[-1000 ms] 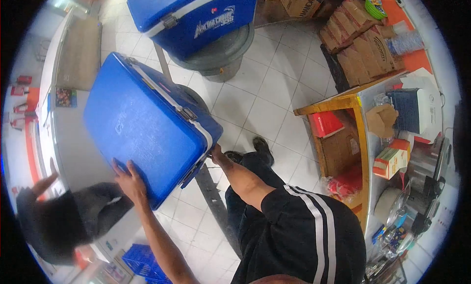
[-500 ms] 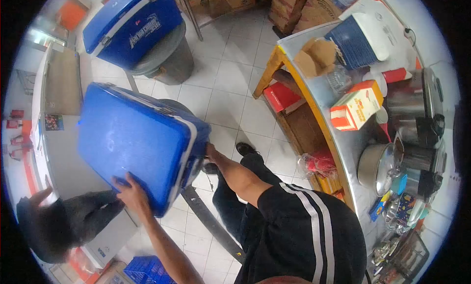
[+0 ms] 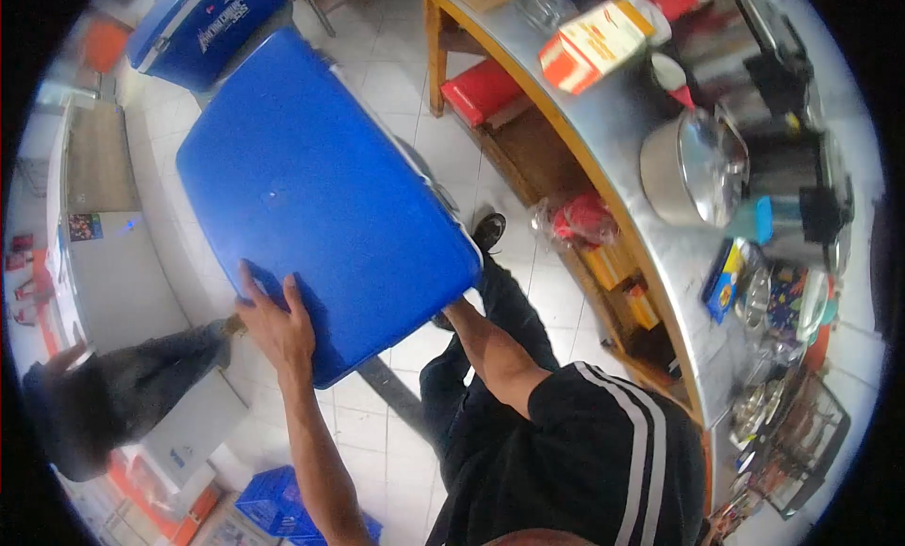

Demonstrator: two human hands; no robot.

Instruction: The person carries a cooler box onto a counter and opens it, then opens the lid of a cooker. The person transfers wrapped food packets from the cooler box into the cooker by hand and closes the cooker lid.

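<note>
A large blue cooler box with a flat lid and pale trim fills the middle of the view, tilted. At its near-left edge is my left hand, thumb on the lid and index finger along the rim; the other fingers are mostly hidden. My right hand holds the near-right side from beneath the rim, its fingers out of sight behind the box. A second blue cooler stands at the upper left.
A metal-topped table runs along the right, bearing a carton, a lidded pot and utensils. Another person's dark-clothed leg is at the left. Blue crates lie on the tiled floor below.
The held cooler has swung toward the right and turned, showing more of its lid. Both hands stay on it. The view has shifted closer to the table, and the person at left remains nearby.
</note>
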